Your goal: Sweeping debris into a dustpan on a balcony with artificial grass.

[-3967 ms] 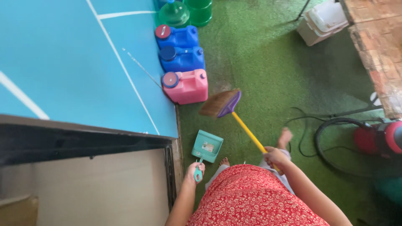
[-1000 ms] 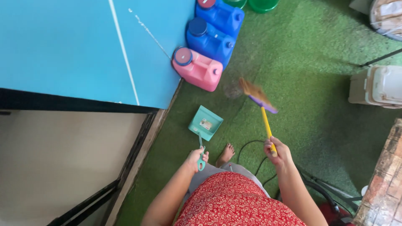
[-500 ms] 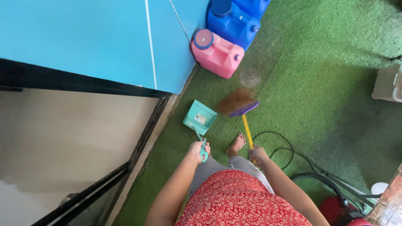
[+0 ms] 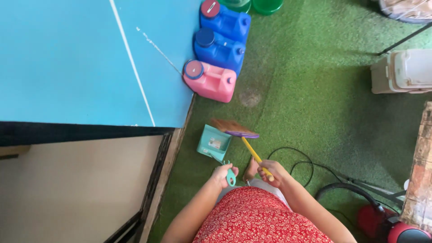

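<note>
Materials noted: mostly plastic on synthetic turf.

My left hand (image 4: 222, 174) held a smooth, matt teal plastic dustpan (image 4: 213, 143); my right hand (image 4: 269, 171) held a broom (image 4: 238, 133) with a glossy yellow handle, purple plastic head and coarse brown bristles. The green turf (image 4: 315, 112) looked rough and fibrous. The pink jug (image 4: 211, 82) and blue jugs (image 4: 218, 49) were smooth plastic with a slight sheen. The blue wall (image 4: 67, 63) looked matt and painted. My red dress (image 4: 261, 218) was printed cloth.
</note>
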